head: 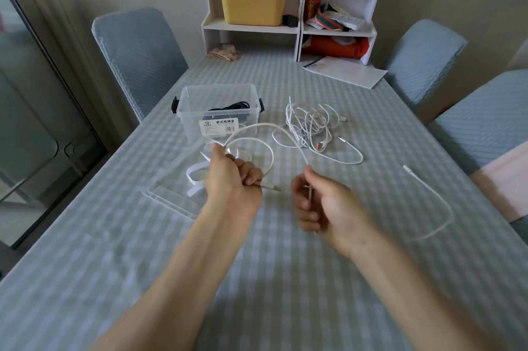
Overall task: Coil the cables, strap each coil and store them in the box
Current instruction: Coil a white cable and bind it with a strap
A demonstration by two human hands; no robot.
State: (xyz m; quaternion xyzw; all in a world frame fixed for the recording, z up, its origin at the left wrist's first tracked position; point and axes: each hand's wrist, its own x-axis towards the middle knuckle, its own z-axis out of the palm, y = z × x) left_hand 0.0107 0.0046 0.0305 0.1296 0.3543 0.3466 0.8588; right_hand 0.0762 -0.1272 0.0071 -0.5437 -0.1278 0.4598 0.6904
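Observation:
A white cable [265,152] loops in the air between my hands above the table. My left hand [234,176] is closed on it, with its plug end sticking out to the right of the fist. My right hand [323,202] pinches the same cable, which trails away to the right across the cloth. A tangle of white cables [311,127] lies past my hands. The clear plastic box [218,113] stands at centre left with a black cable coil inside. White straps [197,173] lie behind my left hand.
The clear box lid [171,200] lies flat left of my left wrist. A white shelf unit [294,7] and papers [345,70] sit at the table's far end. Blue-covered chairs [137,53] stand along both sides.

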